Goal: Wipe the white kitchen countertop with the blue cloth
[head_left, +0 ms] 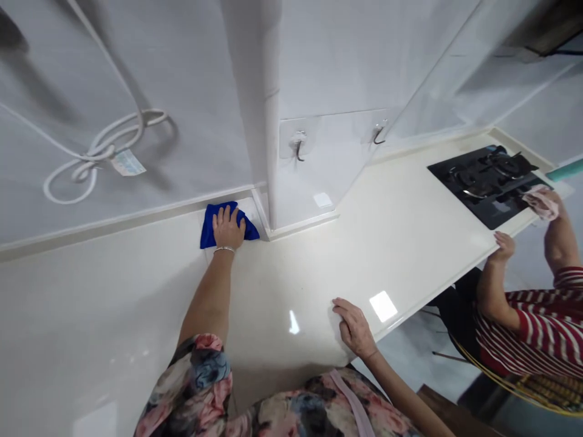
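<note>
A dark blue cloth lies bunched on the pale countertop, in the corner against the wall. My left hand presses flat on this cloth with its fingers spread, a bracelet round the wrist. To the right, my right hand rests near the counter's front edge. Its index finger is extended and the other fingers are loosely bent, with nothing visible in them.
A person in a striped shirt holds a pink cloth at the black gas stove. A boxed wall column with two hooks juts out ahead. A white looped cable hangs at left.
</note>
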The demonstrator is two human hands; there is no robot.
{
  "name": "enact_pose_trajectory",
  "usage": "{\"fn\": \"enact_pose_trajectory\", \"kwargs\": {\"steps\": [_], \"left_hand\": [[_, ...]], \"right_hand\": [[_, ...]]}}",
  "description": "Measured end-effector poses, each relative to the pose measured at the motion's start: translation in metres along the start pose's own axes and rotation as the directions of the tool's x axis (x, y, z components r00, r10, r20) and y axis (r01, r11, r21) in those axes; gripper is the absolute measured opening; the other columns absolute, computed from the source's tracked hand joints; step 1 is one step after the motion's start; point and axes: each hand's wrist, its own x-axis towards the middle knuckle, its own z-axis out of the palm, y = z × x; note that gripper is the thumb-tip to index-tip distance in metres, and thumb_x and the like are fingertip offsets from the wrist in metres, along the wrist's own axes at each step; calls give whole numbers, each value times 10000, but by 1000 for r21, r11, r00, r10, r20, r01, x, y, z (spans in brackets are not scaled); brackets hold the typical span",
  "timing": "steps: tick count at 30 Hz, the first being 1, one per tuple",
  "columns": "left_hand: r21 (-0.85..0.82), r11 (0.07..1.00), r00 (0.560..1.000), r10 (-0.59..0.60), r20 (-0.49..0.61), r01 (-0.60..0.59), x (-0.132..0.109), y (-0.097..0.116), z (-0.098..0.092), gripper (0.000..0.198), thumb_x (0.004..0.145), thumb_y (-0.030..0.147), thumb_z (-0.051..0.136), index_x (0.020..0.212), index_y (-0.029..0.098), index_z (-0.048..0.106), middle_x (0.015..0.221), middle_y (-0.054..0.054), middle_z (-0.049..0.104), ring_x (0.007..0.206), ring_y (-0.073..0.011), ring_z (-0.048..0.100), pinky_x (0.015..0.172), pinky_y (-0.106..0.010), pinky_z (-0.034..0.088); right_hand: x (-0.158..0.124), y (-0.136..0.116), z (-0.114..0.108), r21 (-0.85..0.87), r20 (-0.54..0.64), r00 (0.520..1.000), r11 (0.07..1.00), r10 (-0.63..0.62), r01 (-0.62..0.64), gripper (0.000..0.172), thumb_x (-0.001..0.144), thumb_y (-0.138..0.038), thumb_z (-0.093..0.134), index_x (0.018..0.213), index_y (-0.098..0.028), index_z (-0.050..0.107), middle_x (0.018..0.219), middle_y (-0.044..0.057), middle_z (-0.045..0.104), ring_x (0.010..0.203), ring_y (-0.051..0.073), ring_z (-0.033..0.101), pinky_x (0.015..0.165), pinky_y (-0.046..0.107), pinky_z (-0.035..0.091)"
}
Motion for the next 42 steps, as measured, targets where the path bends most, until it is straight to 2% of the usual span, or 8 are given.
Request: {"fn": "enact_pose_trajectory", "kwargs": {"steps": [5,10,18,24,30,35,38,42], "left_hand": [[33,998,998,-49,-34,50,-7,-37,-16,639,1028,455,328,1564,147,490,1703,-120,376,1623,-276,214,1348,-502,98],[61,976,975,-204,-92,210,-31,-97,-37,615,1030,422,383,1570,138,467,1712,-128,354,1620,-279,211,1344,-516,90],[84,888,884,-434,-171,452,-131,-180,-86,677,1023,466,311,1587,123,461,1714,-155,344,1623,-317,211,1339,-552,115],[93,784,777,-581,-242,614,-217,-217,-111,691,1021,476,303,1585,111,466,1708,-156,356,1623,-327,217,1344,-543,113],[81,657,649,-706,-284,750,-303,-224,-135,672,1022,453,321,1587,118,463,1711,-146,353,1625,-324,218,1344,-539,117],[76,526,516,-779,-356,847,-369,-207,-141,667,1027,442,321,1578,96,467,1701,-171,363,1617,-344,240,1336,-557,143],[88,489,483,-790,-377,868,-405,-186,-136,656,1030,445,339,1577,110,477,1694,-163,379,1614,-334,256,1339,-541,156],[106,462,465,-796,-388,880,-447,-149,-127,645,1032,442,358,1575,119,487,1691,-156,386,1611,-334,267,1340,-541,170]], "right_hand": [[1,1,-1,-11,-7,1000,1000,-19,19,542,840,-21,434,1303,-234,617,1402,98,670,1343,248,621,1068,496,588],[2,4,-2,-31,-15,999,998,-50,50,529,846,-25,438,1297,-239,613,1401,93,671,1327,253,633,1056,498,595],[-18,35,4,-49,25,996,995,-89,91,418,938,-129,449,1317,-218,600,1426,125,649,1298,303,636,1035,546,568],[-17,47,7,-32,19,988,988,-151,152,368,937,-175,451,1269,-190,610,1382,150,667,1265,316,652,1043,549,557],[-16,61,7,-18,36,986,986,-165,166,350,942,-260,453,1226,-163,633,1368,185,669,1231,348,665,1064,563,545],[-12,68,7,-31,33,979,979,-201,202,367,919,-315,456,1179,-149,655,1306,195,695,1158,362,696,1000,541,574],[-9,65,5,-33,28,983,983,-179,180,379,884,-332,464,1150,-159,670,1265,195,709,1092,365,714,925,520,595],[-6,53,1,-40,52,992,993,-112,114,406,842,-354,477,1144,-180,684,1239,202,711,1064,391,715,876,539,593]]}}
